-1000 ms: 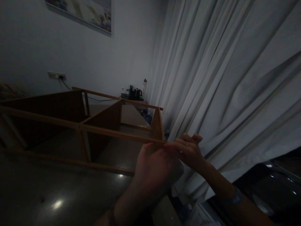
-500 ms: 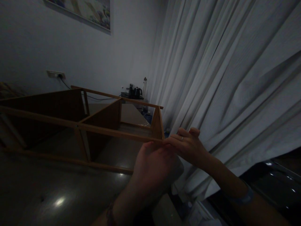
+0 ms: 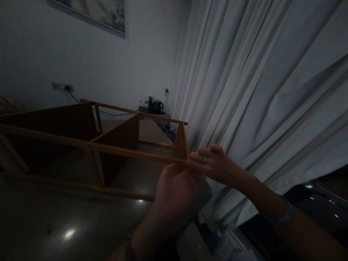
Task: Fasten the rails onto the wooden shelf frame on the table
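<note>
A wooden shelf frame [image 3: 116, 149] with dark brown boards lies on its side on a glossy table [image 3: 89, 221]. My left hand [image 3: 178, 190] is closed around the frame's near right corner, its thumb up against the rail. Right at that same corner is my right hand [image 3: 210, 163], with a ring on one finger. Its thumb and forefinger come together at the end of the rail while the other fingers curl. Whatever those fingertips may be pinching is too small and dark to make out.
A white curtain [image 3: 244, 90] hangs close on the right. Beyond the frame, a black kettle [image 3: 157, 106] stands near the wall. A cord runs from the wall socket [image 3: 62, 86] behind the frame. Papers [image 3: 232, 246] lie low at bottom right, by a dark glossy surface [image 3: 312, 206].
My right hand has shifted slightly left, closer against the frame's corner. The left hand keeps its hold, and the frame stays put. The view has moved a little.
</note>
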`<state>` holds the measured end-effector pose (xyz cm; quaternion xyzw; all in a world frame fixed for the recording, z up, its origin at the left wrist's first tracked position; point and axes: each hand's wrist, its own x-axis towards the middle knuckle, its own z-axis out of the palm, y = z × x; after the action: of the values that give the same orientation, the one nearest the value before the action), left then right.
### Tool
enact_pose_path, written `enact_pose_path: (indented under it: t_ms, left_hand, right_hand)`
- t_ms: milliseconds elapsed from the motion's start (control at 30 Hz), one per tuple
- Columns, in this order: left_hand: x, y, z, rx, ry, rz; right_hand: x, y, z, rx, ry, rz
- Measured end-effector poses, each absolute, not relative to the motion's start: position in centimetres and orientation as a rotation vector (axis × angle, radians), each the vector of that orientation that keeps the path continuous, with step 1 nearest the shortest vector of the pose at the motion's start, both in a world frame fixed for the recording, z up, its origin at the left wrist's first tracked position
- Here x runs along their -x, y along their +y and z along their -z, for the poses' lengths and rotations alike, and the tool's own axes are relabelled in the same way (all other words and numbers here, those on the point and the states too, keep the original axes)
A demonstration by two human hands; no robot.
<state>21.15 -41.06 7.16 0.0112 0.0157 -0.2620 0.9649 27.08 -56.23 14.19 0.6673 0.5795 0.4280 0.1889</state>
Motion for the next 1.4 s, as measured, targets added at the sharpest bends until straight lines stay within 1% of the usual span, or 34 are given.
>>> enact_pose_path:
  t_ms: [167,600,767,1000,1400]
  left_hand:
    - [-21.0,-41.0,-7.2,-0.014,0.009,0.561]
    - [-21.1,-41.3,-7.0,-0.035,0.067,0.528]
    - [-21.0,-41.2,-7.1,-0.026,0.078,0.521]
    - [-20.9,-41.2,-7.5,-0.066,0.036,0.525]
    - [-20.8,-41.3,-7.9,-0.072,0.048,0.529]
  right_hand:
    - [-27.3,-56.5,-14.5,-1.893,1.71,-1.204]
    - [-28.6,-57.2,-14.3,-1.921,1.701,-1.185]
    - [-28.2,-56.9,-14.6,-1.841,1.713,-1.223]
    - [-26.4,-56.7,-14.8,-1.601,1.688,-1.27]
    - [-26.1,-57.1,-14.1,-1.629,1.638,-1.32]
